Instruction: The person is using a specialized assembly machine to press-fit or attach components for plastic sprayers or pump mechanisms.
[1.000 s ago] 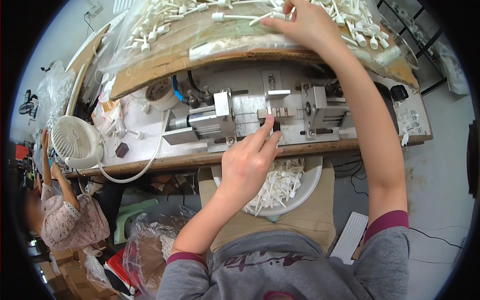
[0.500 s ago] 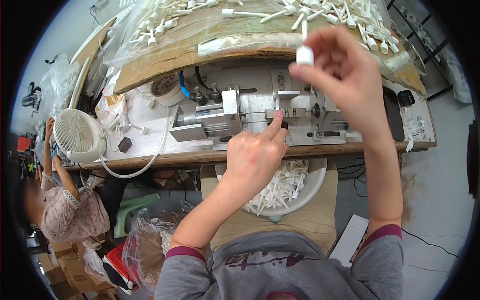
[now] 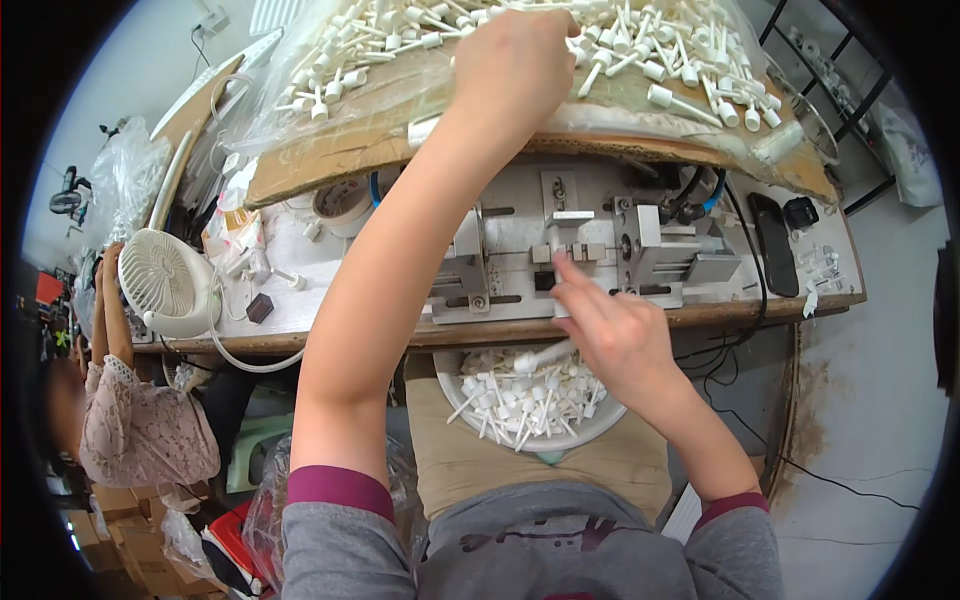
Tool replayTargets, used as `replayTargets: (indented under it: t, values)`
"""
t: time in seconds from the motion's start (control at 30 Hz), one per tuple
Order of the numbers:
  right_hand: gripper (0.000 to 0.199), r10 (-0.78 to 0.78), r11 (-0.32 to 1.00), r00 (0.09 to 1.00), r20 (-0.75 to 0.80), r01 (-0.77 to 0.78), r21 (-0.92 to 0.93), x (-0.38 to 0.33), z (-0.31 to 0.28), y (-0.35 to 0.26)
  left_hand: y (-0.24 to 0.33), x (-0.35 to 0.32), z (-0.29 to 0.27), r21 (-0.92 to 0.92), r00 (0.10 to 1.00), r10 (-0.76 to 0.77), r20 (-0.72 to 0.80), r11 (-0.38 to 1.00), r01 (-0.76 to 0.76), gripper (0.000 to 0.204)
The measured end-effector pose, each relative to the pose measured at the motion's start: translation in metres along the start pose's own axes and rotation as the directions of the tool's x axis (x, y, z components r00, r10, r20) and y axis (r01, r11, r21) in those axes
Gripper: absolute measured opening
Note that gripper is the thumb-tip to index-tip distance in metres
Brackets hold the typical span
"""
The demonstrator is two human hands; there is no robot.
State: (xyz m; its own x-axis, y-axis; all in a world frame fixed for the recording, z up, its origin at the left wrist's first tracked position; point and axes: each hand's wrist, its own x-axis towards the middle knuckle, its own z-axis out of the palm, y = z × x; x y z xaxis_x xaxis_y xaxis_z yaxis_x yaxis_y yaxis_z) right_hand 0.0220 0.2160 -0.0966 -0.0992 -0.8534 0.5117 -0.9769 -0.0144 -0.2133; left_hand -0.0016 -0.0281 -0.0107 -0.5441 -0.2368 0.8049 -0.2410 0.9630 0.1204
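1. The fingers [image 3: 575,285] of my right hand [image 3: 615,335] are pinched together around a white plastic stem piece [image 3: 540,355], index tip stretched forward to touch the metal fixture [image 3: 590,255]. The piece hangs out to the left, just above the bowl [image 3: 600,418].
2. That white bowl sits in my lap under the bench edge, heaped with the same white stemmed parts.
3. The fixture is bolted to the bench top, with its central slot just ahead of my right fingertip. To seat a part well I judge I should keep the stem level, line it up with the slot, and not let my wrist block the view.
4. Beside it on the bench stand a roll of tape [image 3: 340,200] and a small white fan [image 3: 165,280].
5. Farthest out, my left hand [image 3: 515,60] reaches into the pile of white parts [image 3: 660,60] on the cardboard tray [image 3: 330,160]. Its fingers are curled down among them; I cannot tell whether they have caught one.
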Motion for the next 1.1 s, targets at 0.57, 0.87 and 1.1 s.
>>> replayTargets:
  t: [0.57,0.87,1.1]
  values:
    - [0.022,-0.017,0.957,0.957,0.290,-0.068,0.283,0.098,-0.057,0.026,0.009,-0.082,-0.136,-0.306,0.999,0.015,0.034,0.952,-0.004,0.028]
    - [0.093,0.423,0.844,0.905,0.044,-0.376,-0.384,0.321,-0.006,0.203,0.038,-0.152,-0.157,-0.479,0.973,-0.021,0.231,0.868,0.133,0.034]
    - [0.111,0.466,0.825,0.876,0.119,-0.382,-0.417,0.338,0.032,0.202,0.039,-0.184,-0.157,-0.536,0.947,-0.029,0.320,0.819,0.206,0.034]
